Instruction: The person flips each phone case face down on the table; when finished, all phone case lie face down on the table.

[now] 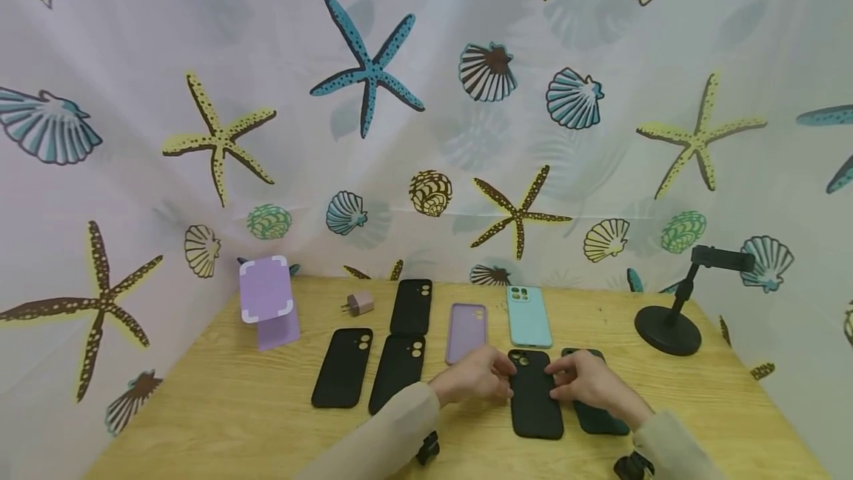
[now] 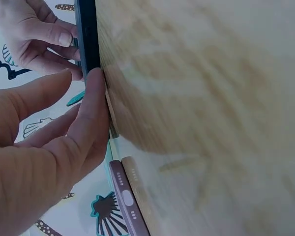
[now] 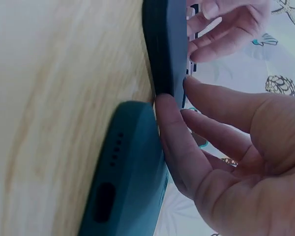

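Observation:
A black phone case [image 1: 536, 395] lies on the wooden table, its camera end pointing away from me. My left hand [image 1: 476, 376] is at its left long side; in the left wrist view a fingertip [image 2: 95, 78] meets the case's edge while the thumb stands off. Opposite it, my right hand [image 1: 589, 384] has its fingertips at the right long side, thumb and fingers loosely bent. A dark green phone case [image 3: 128, 167] lies just right of the black one, partly under my right hand in the head view.
Beyond my hands lie a purple phone case [image 1: 467, 332] and a light blue one [image 1: 529, 317]. Several black cases [image 1: 342, 369] lie at left, near a charger plug [image 1: 360, 303]. A purple stand [image 1: 266, 295] and black stand [image 1: 668, 328] flank them.

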`<state>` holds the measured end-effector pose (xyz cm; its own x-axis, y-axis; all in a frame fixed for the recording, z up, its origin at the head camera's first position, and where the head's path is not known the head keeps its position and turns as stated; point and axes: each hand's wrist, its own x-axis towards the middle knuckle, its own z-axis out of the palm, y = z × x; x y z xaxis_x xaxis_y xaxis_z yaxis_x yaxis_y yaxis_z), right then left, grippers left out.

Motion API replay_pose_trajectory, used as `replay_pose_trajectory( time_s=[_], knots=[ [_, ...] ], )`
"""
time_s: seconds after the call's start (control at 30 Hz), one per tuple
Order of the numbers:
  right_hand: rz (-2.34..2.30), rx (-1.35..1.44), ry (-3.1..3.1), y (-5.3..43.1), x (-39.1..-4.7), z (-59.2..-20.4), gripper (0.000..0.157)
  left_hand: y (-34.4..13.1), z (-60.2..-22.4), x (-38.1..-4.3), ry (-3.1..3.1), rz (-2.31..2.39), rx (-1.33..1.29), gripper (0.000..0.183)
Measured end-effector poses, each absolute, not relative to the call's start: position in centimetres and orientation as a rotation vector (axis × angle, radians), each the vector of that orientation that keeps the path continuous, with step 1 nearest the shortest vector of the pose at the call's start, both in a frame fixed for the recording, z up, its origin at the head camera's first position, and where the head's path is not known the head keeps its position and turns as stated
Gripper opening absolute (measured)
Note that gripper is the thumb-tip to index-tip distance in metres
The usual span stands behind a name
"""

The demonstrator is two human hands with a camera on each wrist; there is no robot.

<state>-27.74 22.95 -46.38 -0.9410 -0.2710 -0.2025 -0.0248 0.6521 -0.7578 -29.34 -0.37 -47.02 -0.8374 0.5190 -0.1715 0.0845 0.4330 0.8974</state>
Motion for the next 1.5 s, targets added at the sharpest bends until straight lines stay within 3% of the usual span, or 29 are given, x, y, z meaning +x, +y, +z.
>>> replay_pose_trajectory(
  time_s=[0.27, 0.57, 0.9, 1.1, 1.23, 1.5],
  knots=[
    [-1.156, -0.289, 2.612, 22.6, -27.5, -46.7, 0.046, 0.0, -47.2, -29.5, 2.13, 1.578, 0.328, 0.042],
    [-1.197, -0.337, 2.584, 22.2, -27.0, -47.0, 0.052, -0.5, -47.2, -29.6, 2.32, 1.445, 0.409, 0.044],
    [-1.243, -0.375, 2.525, 22.3, -27.5, -47.0, 0.052, -0.7, -47.2, -30.0, 2.106, 1.649, 0.355, 0.04],
    [-1.326, -0.307, 2.414, 21.8, -26.9, -47.2, 0.062, -0.6, -47.2, -30.2, 1.973, 1.795, 0.315, 0.035],
    [-1.375, -0.264, 2.358, 21.3, -26.4, -47.1, 0.071, -0.5, -47.1, -30.3, 1.949, 1.865, 0.303, 0.043],
    [-1.358, -0.262, 2.375, 20.9, -25.8, -46.8, 0.069, -0.3, -47.1, -30.6, 1.922, 1.908, 0.271, 0.059]
  ],
)
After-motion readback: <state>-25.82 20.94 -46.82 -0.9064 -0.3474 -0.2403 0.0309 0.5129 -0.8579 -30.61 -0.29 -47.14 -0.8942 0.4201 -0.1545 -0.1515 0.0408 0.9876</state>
